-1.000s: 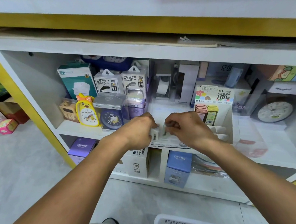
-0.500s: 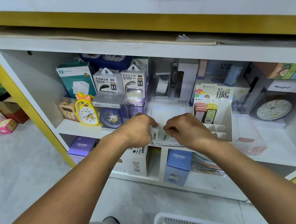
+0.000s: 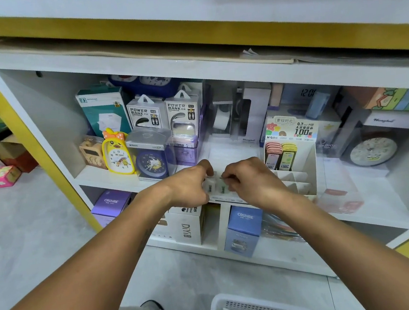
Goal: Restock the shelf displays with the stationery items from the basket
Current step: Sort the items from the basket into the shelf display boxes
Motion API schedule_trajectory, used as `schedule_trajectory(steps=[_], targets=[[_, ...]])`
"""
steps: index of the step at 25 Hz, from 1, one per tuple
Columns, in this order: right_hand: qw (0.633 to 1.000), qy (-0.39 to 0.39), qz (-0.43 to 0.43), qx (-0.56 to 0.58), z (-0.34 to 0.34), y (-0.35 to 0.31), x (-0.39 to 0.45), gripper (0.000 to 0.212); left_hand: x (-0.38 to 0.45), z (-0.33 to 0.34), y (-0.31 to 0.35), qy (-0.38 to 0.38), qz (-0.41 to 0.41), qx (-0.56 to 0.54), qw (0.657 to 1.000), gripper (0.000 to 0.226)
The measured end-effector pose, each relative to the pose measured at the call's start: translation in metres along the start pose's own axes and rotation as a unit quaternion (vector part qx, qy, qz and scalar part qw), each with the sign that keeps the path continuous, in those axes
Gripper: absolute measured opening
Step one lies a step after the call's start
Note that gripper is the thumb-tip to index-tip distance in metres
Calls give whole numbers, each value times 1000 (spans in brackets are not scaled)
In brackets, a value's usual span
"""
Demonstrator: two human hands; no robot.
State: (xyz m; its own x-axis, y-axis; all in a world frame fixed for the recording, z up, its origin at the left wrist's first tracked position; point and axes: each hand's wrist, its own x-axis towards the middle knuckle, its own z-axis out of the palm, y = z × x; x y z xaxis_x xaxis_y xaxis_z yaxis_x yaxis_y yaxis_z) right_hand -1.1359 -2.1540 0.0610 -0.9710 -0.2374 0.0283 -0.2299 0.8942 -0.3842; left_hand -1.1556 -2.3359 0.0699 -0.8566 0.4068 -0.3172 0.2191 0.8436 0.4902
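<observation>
Both my hands work at the front edge of the white shelf (image 3: 109, 176). My left hand (image 3: 189, 186) grips a small white packaged item (image 3: 209, 185). Right beside it my right hand (image 3: 251, 180) pinches a second small white pack (image 3: 223, 187). The two packs stand side by side in a low white display tray (image 3: 226, 153), touching or nearly so. To the right stands a pencil-lead display box (image 3: 290, 130) with pink and yellow packs at the back and bare stepped slots in front. The white basket (image 3: 239, 301) holding stationery sits on the floor at the bottom edge.
Clocks (image 3: 118, 152), power bank boxes (image 3: 183, 110) and tape dispensers (image 3: 229, 116) fill the shelf behind my hands. A clear-boxed clock (image 3: 373, 151) stands at right. CRUHRE boxes (image 3: 245, 226) and a DIY box (image 3: 188, 228) sit on the lower shelf. Grey floor lies to the left.
My hands have closed in together by a little over the small white packs at the shelf's front edge; nothing else has shifted.
</observation>
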Motion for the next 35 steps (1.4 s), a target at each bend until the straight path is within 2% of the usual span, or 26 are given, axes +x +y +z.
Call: schedule_trajectory(steps=[4,7,9,10,12,14,16,20,24,26,30,35], targets=[[998,61,-12,14,-14,-1,-10,30,-6,-4,3,59,-4,17,998,53],[993,102,6,67,-26,2,-34,25,-17,4,14,131,1,49,990,40],[996,82,-4,32,-26,4,-57,24,-29,22,26,110,28,65,991,34],[999,49,-15,4,-23,5,-70,24,-34,34,34,77,48,84,992,32],[997,-70,-20,-29,-9,7,-95,23,-42,63,45,-28,81,135,987,30],[977,-206,-4,-55,18,12,-119,22,-46,94,51,-156,92,182,966,32],[953,-294,30,-64,60,25,-145,23,-44,134,52,-241,81,202,946,33],[928,-350,112,-53,157,73,-203,23,-39,230,37,-247,91,234,936,24],[909,-358,208,-38,224,120,-257,15,-44,317,7,-302,63,253,917,25],[906,-332,262,-38,246,136,-274,13,-45,351,-6,-320,56,254,911,30],[905,-278,318,-42,281,147,-291,35,-42,398,-17,-307,102,257,911,45],[919,-231,320,-8,315,149,-299,64,-38,436,-21,-281,79,262,920,86]])
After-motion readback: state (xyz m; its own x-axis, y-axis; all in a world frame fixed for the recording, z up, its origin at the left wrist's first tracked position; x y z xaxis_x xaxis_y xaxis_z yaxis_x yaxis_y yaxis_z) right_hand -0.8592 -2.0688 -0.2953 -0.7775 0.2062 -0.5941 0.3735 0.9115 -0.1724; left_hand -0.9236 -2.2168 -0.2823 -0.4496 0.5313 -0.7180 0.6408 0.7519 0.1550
